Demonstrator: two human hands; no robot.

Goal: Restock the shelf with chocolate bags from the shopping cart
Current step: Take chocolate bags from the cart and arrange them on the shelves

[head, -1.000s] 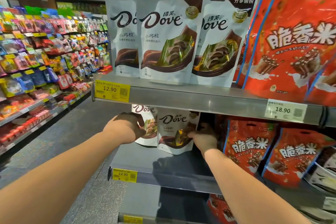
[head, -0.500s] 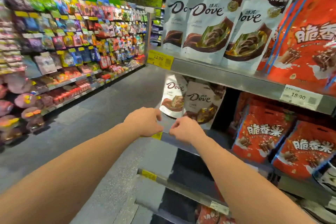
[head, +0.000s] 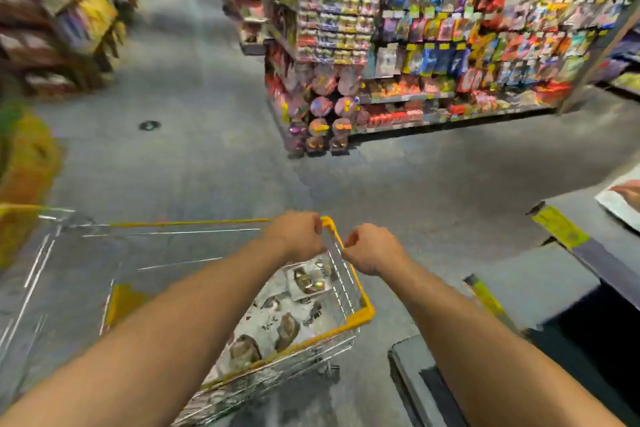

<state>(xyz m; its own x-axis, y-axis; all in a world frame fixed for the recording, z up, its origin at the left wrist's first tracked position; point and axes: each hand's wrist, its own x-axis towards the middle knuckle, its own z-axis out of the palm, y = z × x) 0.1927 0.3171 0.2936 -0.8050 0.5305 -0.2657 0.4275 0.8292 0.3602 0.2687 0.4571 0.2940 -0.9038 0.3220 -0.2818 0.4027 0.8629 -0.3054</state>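
chocolate bags point(head: 287, 319) lie flat, overlapping, in the near end of the shopping cart point(head: 363, 314), below both hands. left hand point(head: 294, 236) and right hand point(head: 372, 250) hover at the yellow rim, fingers loosely curled, empty; rim contact unclear in blur. next: reach inside the wire wall, pinch one glossy soft pouch by its top edge, lift clear. shelf point(head: 581, 215) sits right.

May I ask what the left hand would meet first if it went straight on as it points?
Most likely the yellow plastic rim of the wire shopping cart, at its far corner, right by the knuckles of the left hand. Depth is unclear: if the hand passes above it, only grey floor follows.
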